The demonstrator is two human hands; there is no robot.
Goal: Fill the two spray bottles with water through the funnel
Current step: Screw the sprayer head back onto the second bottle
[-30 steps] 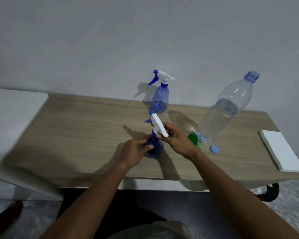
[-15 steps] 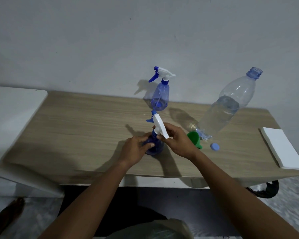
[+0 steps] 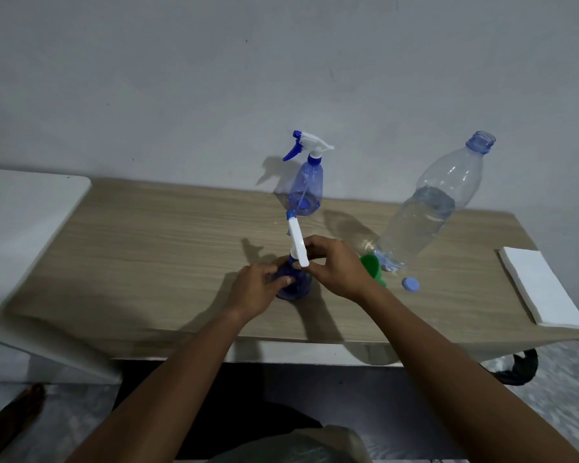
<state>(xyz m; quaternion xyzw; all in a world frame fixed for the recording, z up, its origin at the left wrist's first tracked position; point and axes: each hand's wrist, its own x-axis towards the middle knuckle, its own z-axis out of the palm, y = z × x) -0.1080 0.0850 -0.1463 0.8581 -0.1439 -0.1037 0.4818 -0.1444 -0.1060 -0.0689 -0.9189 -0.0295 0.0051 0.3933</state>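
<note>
A small blue spray bottle stands near the table's front middle. My left hand grips its body. My right hand is closed around its neck, just under the white spray head, whose nozzle points away from me. A second blue spray bottle with its white head on stands at the back by the wall. A green funnel lies on the table just right of my right hand. The large clear water bottle, uncapped and partly full, stands to the right.
The water bottle's blue cap lies on the wooden table in front of it. A folded white cloth sits at the table's right end. A white surface adjoins the table on the left.
The spray head in my right hand has turned, so its nozzle now points further away from me. My left hand has kept hold of the bottle body.
</note>
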